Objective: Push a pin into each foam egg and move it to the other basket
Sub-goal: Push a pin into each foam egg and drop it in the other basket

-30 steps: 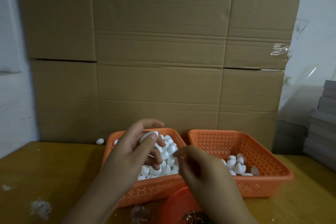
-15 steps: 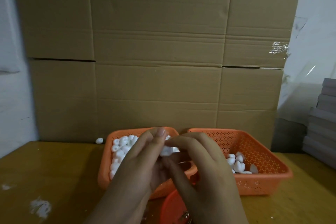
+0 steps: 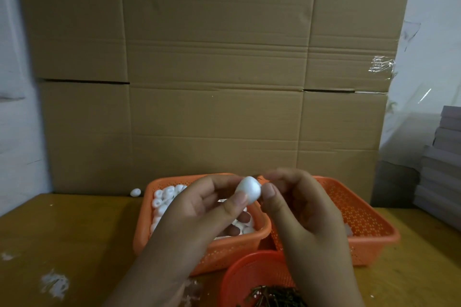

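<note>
A: Above the left basket (image 3: 174, 252), what step was it?

B: Pinning, I'd judge. The left hand (image 3: 199, 212) pinched the foam egg (image 3: 248, 190) over that basket; the right hand (image 3: 296, 209), fingers curled at the egg's side, seemingly pressed a pin I couldn't make out.

A: Next?

B: Seat it, then drop the egg beside that basket, in the right one (image 3: 361, 222).

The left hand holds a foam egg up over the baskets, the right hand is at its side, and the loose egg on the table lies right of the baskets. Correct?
Not quite. The head view shows the loose egg on the table left of the baskets, not right. The rest stands: the left hand holds a foam egg up over the baskets, with the right hand at its side.
</note>
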Available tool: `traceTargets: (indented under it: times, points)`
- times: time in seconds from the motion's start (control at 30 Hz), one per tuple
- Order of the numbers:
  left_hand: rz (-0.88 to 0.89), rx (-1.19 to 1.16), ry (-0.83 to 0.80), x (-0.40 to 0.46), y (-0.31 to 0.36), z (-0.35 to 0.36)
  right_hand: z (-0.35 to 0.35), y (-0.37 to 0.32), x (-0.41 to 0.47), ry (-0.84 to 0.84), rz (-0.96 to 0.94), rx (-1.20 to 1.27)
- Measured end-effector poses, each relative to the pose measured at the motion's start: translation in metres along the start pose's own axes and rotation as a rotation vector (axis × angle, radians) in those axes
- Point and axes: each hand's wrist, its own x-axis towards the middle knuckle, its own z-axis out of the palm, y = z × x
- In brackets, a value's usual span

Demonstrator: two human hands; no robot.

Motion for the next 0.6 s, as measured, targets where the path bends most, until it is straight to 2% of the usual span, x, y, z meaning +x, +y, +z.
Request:
traceTargets:
  times: [0.17, 0.27, 0.37, 0.47, 0.6]
  points:
    - [0.104, 0.279, -0.065, -0.0044, 0.0017, -0.0008, 0.0025, -0.0024, -0.0008, -0.017, -0.019, -0.027]
    - [0.184, 0.375, 0.003, -0.0062, 0.0006, 0.0022, 0.0030, -0.0017, -0.0021, -0.040, -0.034, -0.041]
    - [0.151, 0.237, 0.080, -0.0038, 0.0031, 0.0008, 0.0023, -0.0008, -0.0021, -0.047, 0.000, 0.012]
    - [0.092, 0.004, 0.136, -0.0019, 0.0076, -0.0013, 0.0036, 0.0001, -0.0019, -0.082, 0.007, 0.003]
    - [0.001, -0.141, 0.163, -0.0016, 0.0039, 0.0011, 0.0067, -0.0023, -0.0021, -0.087, -0.141, -0.162]
